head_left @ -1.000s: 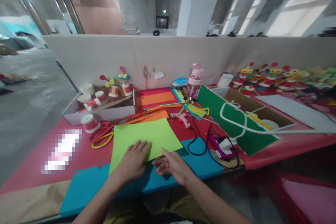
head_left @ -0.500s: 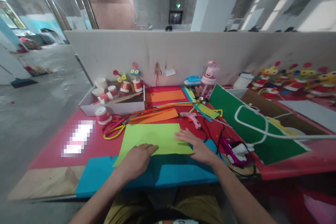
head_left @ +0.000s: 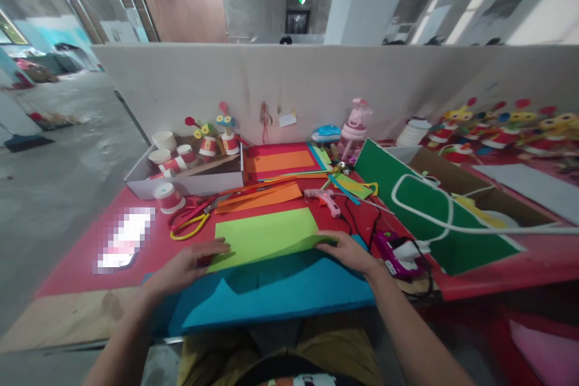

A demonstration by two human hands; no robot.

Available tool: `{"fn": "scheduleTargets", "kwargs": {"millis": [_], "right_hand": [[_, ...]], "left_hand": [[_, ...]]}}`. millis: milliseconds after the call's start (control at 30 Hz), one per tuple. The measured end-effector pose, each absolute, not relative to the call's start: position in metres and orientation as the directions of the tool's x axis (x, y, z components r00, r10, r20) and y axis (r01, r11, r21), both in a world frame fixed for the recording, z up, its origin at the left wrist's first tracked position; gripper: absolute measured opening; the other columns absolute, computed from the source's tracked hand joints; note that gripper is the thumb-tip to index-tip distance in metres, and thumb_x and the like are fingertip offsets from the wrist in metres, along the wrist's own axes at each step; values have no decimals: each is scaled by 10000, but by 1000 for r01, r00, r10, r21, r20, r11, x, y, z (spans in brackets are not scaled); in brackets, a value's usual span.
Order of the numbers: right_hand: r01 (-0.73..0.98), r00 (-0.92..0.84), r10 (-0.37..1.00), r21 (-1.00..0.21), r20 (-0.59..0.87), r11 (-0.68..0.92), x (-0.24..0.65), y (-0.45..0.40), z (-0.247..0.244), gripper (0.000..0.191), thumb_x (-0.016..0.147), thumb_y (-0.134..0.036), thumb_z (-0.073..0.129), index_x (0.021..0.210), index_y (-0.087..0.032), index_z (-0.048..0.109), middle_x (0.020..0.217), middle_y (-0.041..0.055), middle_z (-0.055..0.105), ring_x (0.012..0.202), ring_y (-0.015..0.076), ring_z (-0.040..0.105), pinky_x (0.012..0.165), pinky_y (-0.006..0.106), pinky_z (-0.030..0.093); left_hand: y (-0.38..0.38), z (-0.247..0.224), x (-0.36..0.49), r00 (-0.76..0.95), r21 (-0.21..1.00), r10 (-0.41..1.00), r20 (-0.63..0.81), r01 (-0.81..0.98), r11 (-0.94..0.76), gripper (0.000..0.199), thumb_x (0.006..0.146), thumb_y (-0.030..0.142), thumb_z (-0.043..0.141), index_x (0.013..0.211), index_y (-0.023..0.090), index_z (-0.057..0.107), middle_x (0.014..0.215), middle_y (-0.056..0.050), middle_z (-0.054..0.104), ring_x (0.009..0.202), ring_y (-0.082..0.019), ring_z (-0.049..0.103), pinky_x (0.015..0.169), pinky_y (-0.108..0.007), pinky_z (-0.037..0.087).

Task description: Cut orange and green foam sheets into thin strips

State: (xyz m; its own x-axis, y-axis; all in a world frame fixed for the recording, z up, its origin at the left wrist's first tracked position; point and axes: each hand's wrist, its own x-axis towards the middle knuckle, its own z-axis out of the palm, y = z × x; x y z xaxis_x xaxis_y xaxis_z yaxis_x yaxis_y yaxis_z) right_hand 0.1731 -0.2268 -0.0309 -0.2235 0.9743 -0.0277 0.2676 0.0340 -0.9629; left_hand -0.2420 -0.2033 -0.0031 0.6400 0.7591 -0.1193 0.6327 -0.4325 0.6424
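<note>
A yellow-green paper sheet (head_left: pixel 266 232) lies across blue sheets (head_left: pixel 275 295) at the table's front, its near right edge lifted and curled. My left hand (head_left: pixel 199 258) grips its left edge with bent fingers. At the right edge, my right hand (head_left: pixel 344 250) pinches the raised corner. Just behind the sheet lie an orange paper piece (head_left: pixel 260 196) and a pink glue gun (head_left: pixel 324 200). Scissors with yellow and red handles (head_left: pixel 190 226) rest beyond my left hand.
On the left stands a white box (head_left: pixel 208 179) of paper cups, with a red-and-white cup (head_left: pixel 169 198) before it. A purple power strip (head_left: pixel 398 256), cords and a green board (head_left: pixel 425 223) sit to the right. Cup figures (head_left: pixel 511 123) line the back right.
My left hand has moved from the sheet's middle to its left edge. My right hand now grips the right edge, which has risen. The view has shifted slightly.
</note>
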Motion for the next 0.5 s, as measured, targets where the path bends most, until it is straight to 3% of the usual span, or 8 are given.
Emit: {"fn": "scheduleTargets", "kwargs": {"millis": [100,200,267,367,500], "right_hand": [[335,-213,977,-940,-13,60,176,-225,-34,412,761,-468,733,1073,-200,754,1145,81,742,1111,277,662,1021,421,478],[402,-198,980,-912,-1,80,177,-220,-35,418,778,-437,716,1117,-193,741,1184,84,729,1121,283,660,1037,431,465],[452,-152,988,-890,-18,53,176,-215,-36,402,798,-439,689,1102,-183,745,1144,90,744,1075,296,678,1000,441,489],[518,-36,999,-855,-35,-11,173,-204,-43,366,814,-435,670,1043,-164,755,1072,111,764,998,305,701,897,406,536],[640,43,997,-768,63,21,166,-192,-51,328,868,-419,619,1040,-167,740,1045,110,769,936,265,714,805,326,530]], "left_hand": [[-203,-11,-234,582,714,812,-47,588,-381,421,914,515,502,1112,225,734,1321,-102,657,1315,-267,537,1106,-441,432],[-205,-16,-224,478,754,877,-48,594,-282,445,911,544,488,935,184,748,1047,-79,751,1055,-277,666,939,-413,534],[-204,-19,-220,398,733,916,-50,637,-237,466,912,546,469,785,169,713,901,-63,739,904,-249,664,835,-366,545],[-197,-23,-217,280,584,960,-3,780,-225,468,897,527,467,638,169,621,804,-73,679,813,-218,610,759,-328,499],[-191,-23,-211,196,317,980,-17,931,-181,394,885,456,483,635,174,598,800,-81,637,823,-222,580,722,-320,428]]}}
